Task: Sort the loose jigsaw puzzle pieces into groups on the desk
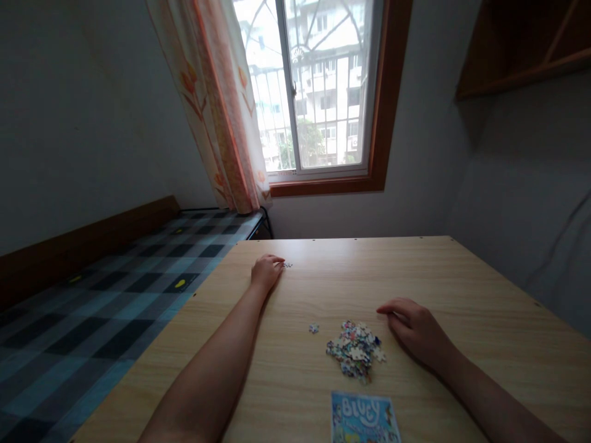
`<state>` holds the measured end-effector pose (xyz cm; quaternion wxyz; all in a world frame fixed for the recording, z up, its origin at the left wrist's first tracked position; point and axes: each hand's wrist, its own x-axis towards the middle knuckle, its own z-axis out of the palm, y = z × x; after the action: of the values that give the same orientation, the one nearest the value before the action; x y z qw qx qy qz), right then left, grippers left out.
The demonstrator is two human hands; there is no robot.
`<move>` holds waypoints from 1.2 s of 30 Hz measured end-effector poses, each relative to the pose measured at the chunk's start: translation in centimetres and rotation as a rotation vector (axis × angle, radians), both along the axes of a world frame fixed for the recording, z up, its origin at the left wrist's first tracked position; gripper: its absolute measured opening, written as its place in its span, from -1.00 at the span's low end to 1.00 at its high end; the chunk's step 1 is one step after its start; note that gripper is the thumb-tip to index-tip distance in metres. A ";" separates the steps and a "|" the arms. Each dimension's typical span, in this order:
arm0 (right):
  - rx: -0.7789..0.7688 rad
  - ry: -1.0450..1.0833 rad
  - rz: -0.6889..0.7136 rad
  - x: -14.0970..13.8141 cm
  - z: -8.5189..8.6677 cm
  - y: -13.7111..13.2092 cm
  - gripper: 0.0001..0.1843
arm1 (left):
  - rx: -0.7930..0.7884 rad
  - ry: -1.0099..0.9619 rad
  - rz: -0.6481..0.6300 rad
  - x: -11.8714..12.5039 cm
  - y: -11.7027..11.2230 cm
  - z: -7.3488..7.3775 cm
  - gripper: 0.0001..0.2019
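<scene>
My left hand (266, 271) is stretched far out over the wooden table (462, 289), fingers curled together, with its fingertips touching a small puzzle piece (288, 265). My right hand (413, 329) rests on the table with loosely bent fingers, just right of a heap of loose puzzle pieces (354, 349). A single piece (314, 328) lies alone left of the heap. A blue picture card (364, 417) with lettering lies at the near edge.
A bed with a blue and black checked cover (92, 307) runs along the table's left side. Behind the table is a window (318, 86) with a patterned curtain (217, 104). A wooden shelf (521, 49) hangs at the upper right.
</scene>
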<state>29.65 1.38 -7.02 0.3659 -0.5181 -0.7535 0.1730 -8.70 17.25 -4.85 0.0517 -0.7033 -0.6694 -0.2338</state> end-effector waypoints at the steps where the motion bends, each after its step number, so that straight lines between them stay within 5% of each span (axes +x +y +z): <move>1: 0.002 0.002 0.001 0.0 0.0 0.0 -0.69 | 0.005 0.013 -0.007 0.1 0.0 -0.1 -0.77; 36: 0.007 0.002 0.013 0.2 -0.4 0.3 -0.71 | -0.012 0.012 0.037 -0.2 0.4 -0.4 -0.77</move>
<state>29.84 1.63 -7.40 0.3676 -0.5118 -0.7570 0.1731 -8.94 17.67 -5.24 0.0560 -0.6925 -0.6834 -0.2244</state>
